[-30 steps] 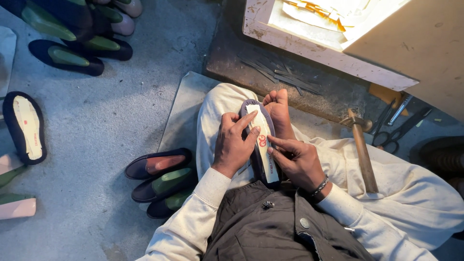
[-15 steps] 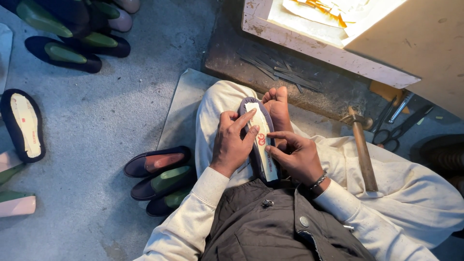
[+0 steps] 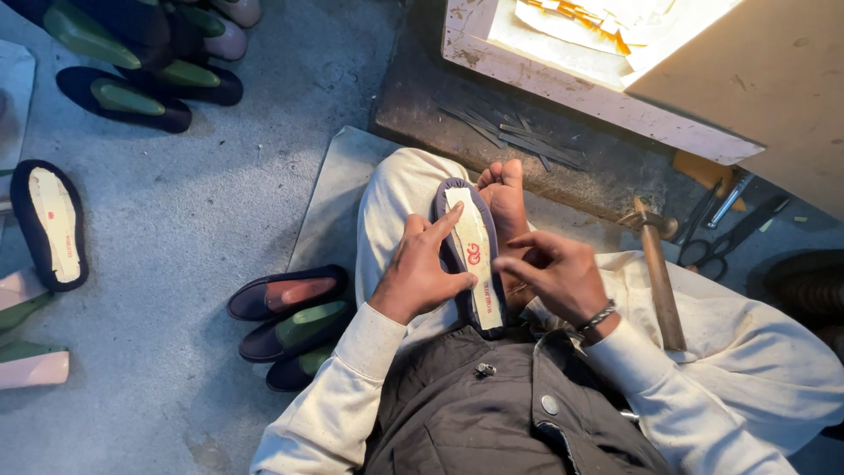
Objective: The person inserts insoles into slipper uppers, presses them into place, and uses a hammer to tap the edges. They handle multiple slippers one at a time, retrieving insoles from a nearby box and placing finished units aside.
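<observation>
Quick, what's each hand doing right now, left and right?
Left hand: open, fingers pressed flat on the shoe sole, steadying it.
Right hand: fingers curled beside the sole; whether it grips anything cannot be told.

The left hand (image 3: 422, 274) presses a pale insole (image 3: 475, 255) into a dark shoe (image 3: 442, 204); the right hand (image 3: 556, 274) hovers beside.
</observation>
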